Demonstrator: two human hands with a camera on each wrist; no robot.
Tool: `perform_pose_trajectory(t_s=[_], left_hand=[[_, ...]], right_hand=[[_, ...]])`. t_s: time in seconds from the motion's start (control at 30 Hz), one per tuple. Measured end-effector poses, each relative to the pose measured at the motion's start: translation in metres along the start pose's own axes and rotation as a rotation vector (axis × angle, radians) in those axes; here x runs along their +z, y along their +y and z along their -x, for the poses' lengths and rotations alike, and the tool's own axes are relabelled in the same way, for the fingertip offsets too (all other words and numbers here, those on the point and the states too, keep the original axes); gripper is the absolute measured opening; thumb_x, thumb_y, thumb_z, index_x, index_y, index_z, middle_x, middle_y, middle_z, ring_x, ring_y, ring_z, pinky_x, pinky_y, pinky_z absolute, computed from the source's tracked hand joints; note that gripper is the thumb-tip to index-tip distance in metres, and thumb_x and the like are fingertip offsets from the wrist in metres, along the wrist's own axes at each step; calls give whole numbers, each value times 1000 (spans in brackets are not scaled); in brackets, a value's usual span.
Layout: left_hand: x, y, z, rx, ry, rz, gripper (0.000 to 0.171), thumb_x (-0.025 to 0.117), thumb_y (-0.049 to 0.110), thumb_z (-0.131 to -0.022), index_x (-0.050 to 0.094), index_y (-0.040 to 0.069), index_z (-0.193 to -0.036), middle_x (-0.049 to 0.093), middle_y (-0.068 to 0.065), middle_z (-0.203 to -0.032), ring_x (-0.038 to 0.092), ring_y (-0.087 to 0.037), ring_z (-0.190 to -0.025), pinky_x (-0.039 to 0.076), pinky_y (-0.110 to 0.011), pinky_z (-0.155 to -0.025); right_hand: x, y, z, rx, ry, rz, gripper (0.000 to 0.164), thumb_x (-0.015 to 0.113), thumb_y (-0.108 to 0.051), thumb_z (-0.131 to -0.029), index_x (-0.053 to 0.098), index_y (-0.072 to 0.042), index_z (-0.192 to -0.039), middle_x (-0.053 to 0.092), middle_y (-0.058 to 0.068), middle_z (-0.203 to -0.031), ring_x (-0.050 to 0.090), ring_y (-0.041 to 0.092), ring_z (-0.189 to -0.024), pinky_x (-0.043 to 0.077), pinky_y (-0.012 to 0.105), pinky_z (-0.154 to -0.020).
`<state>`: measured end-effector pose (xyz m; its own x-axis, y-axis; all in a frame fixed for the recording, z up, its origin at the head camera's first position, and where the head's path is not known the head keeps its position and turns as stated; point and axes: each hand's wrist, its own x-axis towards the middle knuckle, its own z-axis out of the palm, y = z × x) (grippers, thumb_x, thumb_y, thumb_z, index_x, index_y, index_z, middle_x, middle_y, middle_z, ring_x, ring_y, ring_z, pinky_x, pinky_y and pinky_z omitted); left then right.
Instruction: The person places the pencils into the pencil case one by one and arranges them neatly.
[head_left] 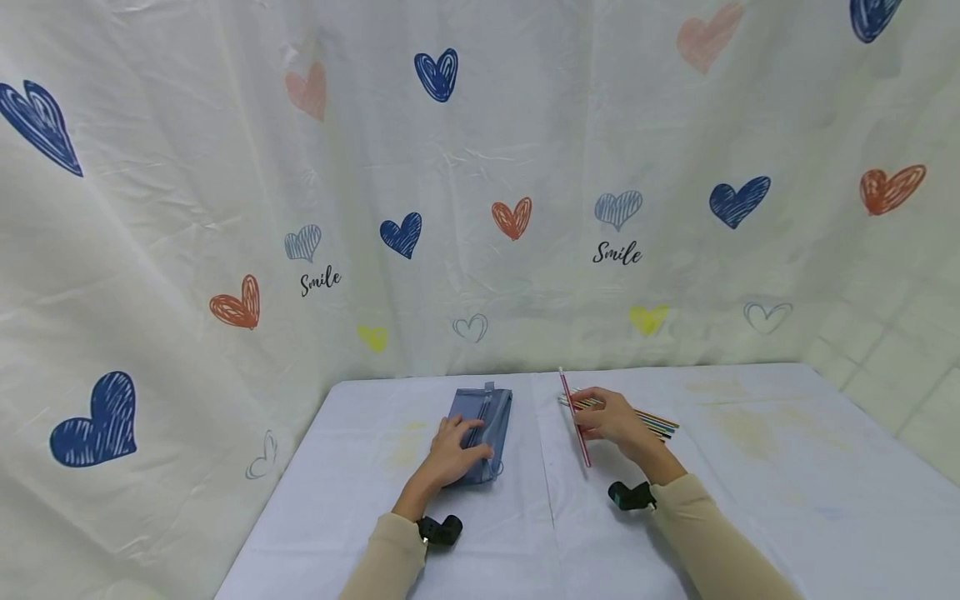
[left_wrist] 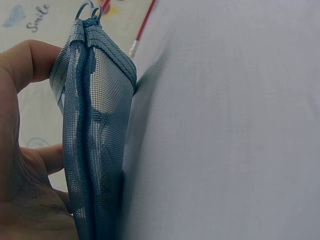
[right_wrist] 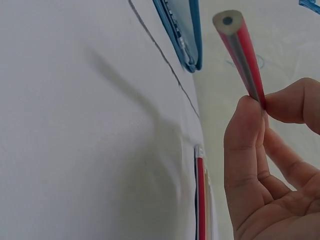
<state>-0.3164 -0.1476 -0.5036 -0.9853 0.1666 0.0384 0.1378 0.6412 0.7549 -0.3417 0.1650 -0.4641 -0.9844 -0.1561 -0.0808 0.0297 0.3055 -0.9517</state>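
Observation:
A blue mesh zip pouch (head_left: 498, 429) lies flat on the table. Across its top rests my left hand (head_left: 453, 452), fingers spread, with thumb and fingers touching the pouch. In the left wrist view the pouch's mesh side (left_wrist: 107, 110) shows beside the fingers. My right hand (head_left: 613, 419) pinches a red pencil (head_left: 582, 446) between thumb and fingers, raised over the table. The right wrist view shows that pencil's blunt end (right_wrist: 235, 37), with red and grey sides and a dark core. Several striped pencils (head_left: 660, 425) lie in a bunch under and behind the right hand.
A white cloth (head_left: 517, 550) with a crease and faint yellow stains covers the table. Behind its far edge hangs a white curtain (head_left: 450, 150) printed with hearts. Each wrist carries a small black camera; the left wrist camera (head_left: 442, 531) sits near the pouch.

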Motion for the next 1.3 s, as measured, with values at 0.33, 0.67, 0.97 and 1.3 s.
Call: perform_pose_trajectory(t_s=[0.33,0.67,0.97,1.3], left_hand=[[0,0,0,-16,-1,-1,67,69,44,-82,58,21,-144,26,-20,-168,8,-50,-157,16,-80,-114],[-1,1,2,-3,-5,15,67,70,42,-83,58,19,-144,26,-22,-167,7,-50,-157,15,-80,-114],[0,2,2,-8,4,16,68,70,43,-81,59,21,-144,27,-21,-167,6,-48,-158,16,-78,-116],[1,2,2,0,13,13,67,72,42,-81,60,20,-143,28,-22,-167,7,-50,-157,16,-78,-115]], right_hand=[[10,-3,2,-30,-16,-56,47,67,0,-91,55,6,-137,67,25,-117,65,14,-81,62,31,-76],[32,-9,3,70,-16,-147,44,67,0,-89,57,7,-131,67,6,-88,65,13,-71,59,25,-65],[53,-13,8,120,-42,-93,39,69,-5,-91,61,2,-129,70,12,-96,66,15,-73,59,27,-66],[76,-17,-1,121,-85,-72,39,68,-6,-91,62,2,-129,69,9,-93,66,16,-76,59,28,-68]])
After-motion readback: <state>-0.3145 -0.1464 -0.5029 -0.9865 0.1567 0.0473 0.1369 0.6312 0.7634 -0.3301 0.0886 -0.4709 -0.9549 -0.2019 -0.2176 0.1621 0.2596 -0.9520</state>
